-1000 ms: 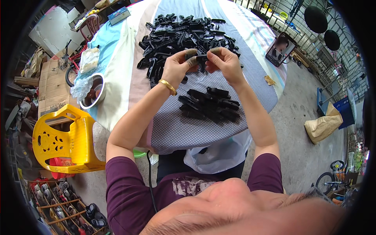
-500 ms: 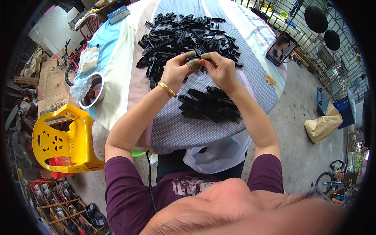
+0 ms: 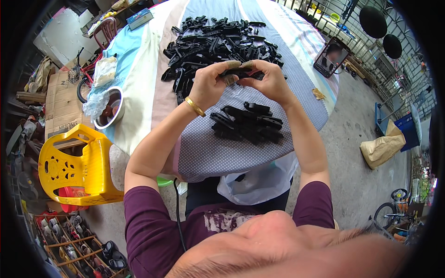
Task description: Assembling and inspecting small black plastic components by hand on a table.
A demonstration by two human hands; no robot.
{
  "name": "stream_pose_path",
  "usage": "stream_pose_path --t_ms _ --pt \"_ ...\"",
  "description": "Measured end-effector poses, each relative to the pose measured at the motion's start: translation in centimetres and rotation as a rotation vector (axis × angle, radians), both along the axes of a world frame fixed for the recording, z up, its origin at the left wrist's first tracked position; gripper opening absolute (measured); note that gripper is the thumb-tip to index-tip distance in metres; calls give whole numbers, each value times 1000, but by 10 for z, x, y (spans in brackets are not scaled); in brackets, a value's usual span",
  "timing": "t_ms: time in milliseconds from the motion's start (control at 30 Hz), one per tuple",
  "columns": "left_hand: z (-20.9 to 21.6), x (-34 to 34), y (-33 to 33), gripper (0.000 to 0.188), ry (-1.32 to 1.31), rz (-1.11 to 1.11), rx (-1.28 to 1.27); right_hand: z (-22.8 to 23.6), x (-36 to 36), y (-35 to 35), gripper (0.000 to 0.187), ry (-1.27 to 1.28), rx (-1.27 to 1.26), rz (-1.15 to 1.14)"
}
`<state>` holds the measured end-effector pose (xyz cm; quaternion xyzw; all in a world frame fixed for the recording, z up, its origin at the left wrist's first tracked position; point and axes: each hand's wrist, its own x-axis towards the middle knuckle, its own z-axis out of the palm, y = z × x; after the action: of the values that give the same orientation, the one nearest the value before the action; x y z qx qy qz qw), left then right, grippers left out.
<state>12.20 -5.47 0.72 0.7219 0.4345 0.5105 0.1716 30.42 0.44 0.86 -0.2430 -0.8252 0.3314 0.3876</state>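
Observation:
Both hands meet above the table, fingertips wrapped in tan coverings. My left hand (image 3: 207, 85) and my right hand (image 3: 271, 83) are closed on the two ends of one slim black plastic piece (image 3: 238, 72), largely hidden by the fingers. Just beyond them spreads a large heap of similar long black plastic pieces (image 3: 218, 44). A smaller stack of black pieces (image 3: 248, 123) lies between my forearms, nearer the table edge. A patterned cloth (image 3: 204, 160) covers the table.
An open white plastic bag (image 3: 255, 185) hangs at the table's near edge over my lap. On the left are a white bowl (image 3: 120, 109) and a yellow chair (image 3: 95, 167). A phone (image 3: 332, 56) stands at the table's right edge. A brown sack (image 3: 382, 146) rests on the floor.
My hands have drawn slightly apart and turned, with the fingers more arched around the black piece. My right forearm has shifted slightly, and more of the small stack shows.

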Motion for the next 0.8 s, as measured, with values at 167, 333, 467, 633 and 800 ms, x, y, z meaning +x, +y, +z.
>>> stream_pose_path --t_ms 167,333,467,633,800 --pt "9 0 -3 34 -239 -110 -80 7 -3 -13 29 -23 229 -147" --pt "4 -8 2 33 -153 -62 -261 1 2 2 32 41 -53 44" --pt "5 2 -9 36 328 -283 -337 4 32 31 36 -88 2 -307" --pt "2 -3 -2 32 569 266 -39 -6 55 42 29 -695 178 -539" --pt "-5 -11 -2 24 883 559 -155 5 37 30 26 -865 -29 -541"
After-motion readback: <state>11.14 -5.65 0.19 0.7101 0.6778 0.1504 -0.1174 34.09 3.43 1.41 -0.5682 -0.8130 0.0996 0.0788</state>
